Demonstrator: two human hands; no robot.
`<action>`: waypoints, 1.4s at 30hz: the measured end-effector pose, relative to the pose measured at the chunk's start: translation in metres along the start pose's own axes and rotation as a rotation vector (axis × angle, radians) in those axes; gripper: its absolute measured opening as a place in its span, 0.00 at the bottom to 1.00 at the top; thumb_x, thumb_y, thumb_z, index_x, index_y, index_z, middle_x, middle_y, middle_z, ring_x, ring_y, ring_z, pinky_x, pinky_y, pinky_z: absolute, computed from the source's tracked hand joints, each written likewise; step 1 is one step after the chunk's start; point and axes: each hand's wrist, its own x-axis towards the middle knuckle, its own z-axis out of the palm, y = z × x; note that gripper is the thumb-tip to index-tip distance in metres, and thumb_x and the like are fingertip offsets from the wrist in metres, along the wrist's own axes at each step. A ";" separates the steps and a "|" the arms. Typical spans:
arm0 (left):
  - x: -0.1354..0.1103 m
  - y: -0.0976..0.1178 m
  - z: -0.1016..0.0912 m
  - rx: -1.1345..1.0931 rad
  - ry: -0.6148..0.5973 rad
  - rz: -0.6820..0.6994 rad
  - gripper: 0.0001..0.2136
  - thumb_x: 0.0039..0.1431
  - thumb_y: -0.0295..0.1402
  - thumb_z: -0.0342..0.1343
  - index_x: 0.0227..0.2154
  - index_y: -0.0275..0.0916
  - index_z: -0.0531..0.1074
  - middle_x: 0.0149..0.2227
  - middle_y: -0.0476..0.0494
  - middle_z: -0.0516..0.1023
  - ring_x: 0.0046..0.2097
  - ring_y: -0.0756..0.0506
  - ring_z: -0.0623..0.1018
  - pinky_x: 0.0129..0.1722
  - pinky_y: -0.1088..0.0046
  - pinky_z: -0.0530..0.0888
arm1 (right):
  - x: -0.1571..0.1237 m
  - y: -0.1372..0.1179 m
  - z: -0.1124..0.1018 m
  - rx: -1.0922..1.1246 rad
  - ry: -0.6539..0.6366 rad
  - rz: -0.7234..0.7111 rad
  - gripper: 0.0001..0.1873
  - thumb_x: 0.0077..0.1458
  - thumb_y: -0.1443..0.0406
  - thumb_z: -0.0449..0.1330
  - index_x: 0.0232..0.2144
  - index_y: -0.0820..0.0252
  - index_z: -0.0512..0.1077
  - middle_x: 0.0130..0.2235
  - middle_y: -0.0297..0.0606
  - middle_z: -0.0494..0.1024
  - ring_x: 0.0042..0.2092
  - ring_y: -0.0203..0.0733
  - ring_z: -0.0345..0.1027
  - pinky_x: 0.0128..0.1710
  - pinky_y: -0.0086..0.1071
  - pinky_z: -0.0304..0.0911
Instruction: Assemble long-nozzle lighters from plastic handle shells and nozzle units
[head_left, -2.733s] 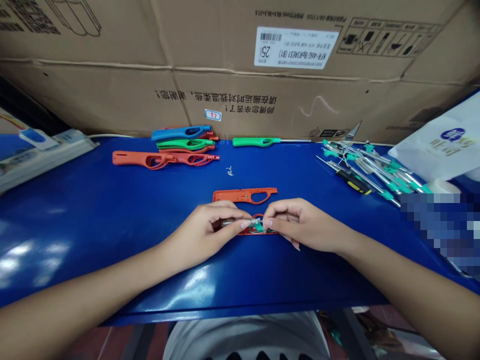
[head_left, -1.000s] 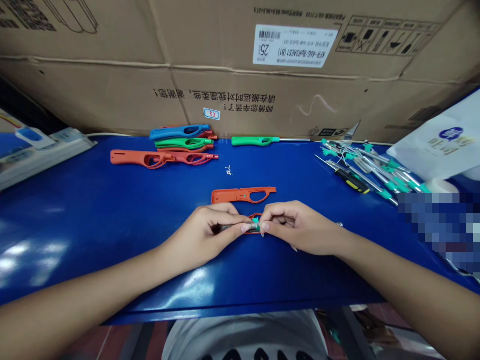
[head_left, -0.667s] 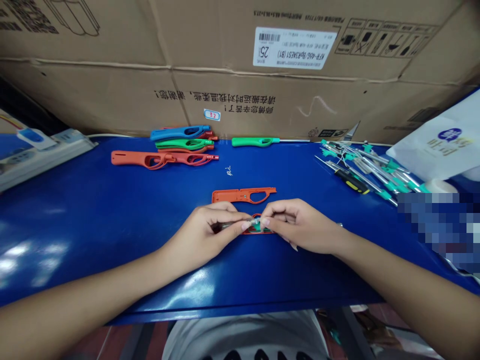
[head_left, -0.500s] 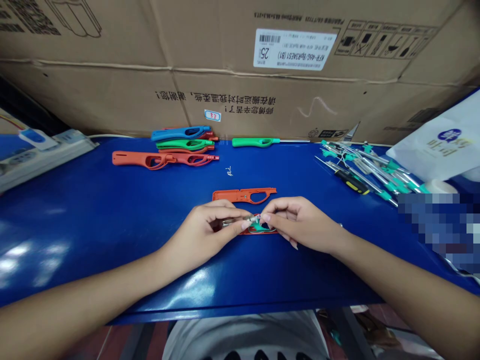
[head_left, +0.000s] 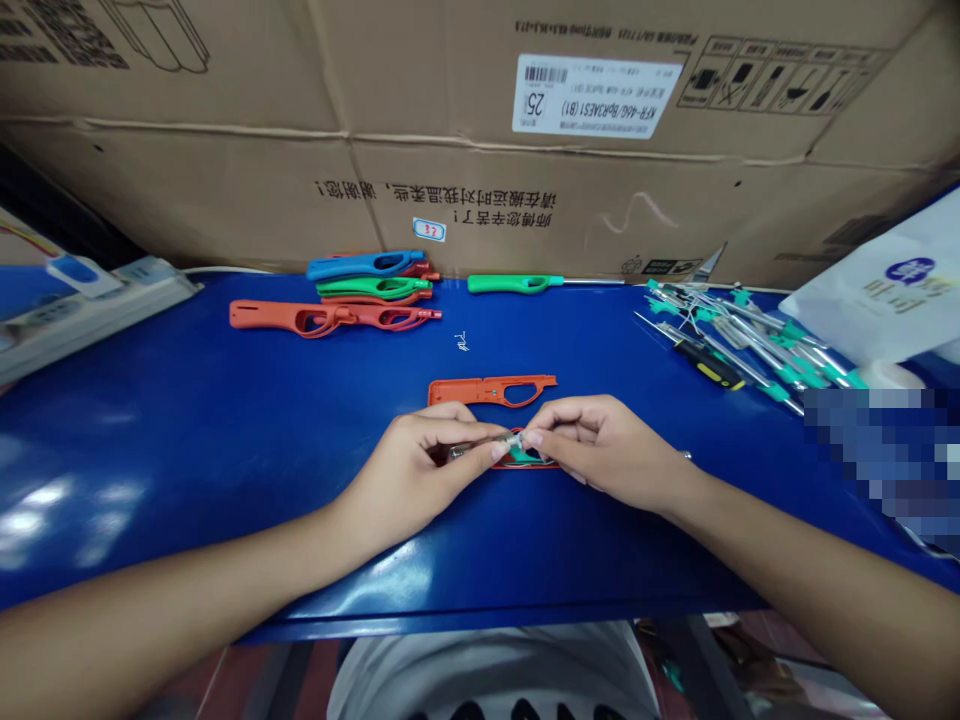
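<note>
My left hand (head_left: 427, 462) is closed round a small clear lighter gas tank (head_left: 457, 453), its valve end pointing right. The fingertips of my right hand (head_left: 600, 448) are pinched together at that valve end; whatever lies between them is too small to make out. Beneath both hands lies an orange lighter shell half (head_left: 534, 466), partly covered, with a teal trigger piece (head_left: 517, 456) and a thin wire on it. Just beyond my fingers, a second orange shell half (head_left: 456, 391) rests with its inner side up.
Several lighter shells, among them a blue one (head_left: 345, 267), are piled at the back left. A green lighter (head_left: 499, 284) with a metal tube lies near the cardboard box (head_left: 247, 190). Metal tubes (head_left: 757, 345) and a black-yellow screwdriver (head_left: 709, 364) are at right; a power strip (head_left: 150, 285) is at left.
My hands stay together over the orange shell half, with only slight finger motion at the tank's valve end. The whole view has shifted slightly.
</note>
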 end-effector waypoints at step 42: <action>-0.002 0.001 0.001 -0.006 0.094 0.058 0.08 0.58 0.31 0.67 0.40 0.43 0.85 0.31 0.47 0.78 0.28 0.53 0.71 0.28 0.78 0.69 | 0.001 0.006 0.000 0.072 -0.011 -0.087 0.17 0.49 0.54 0.71 0.31 0.61 0.76 0.18 0.27 0.70 0.19 0.31 0.61 0.18 0.25 0.61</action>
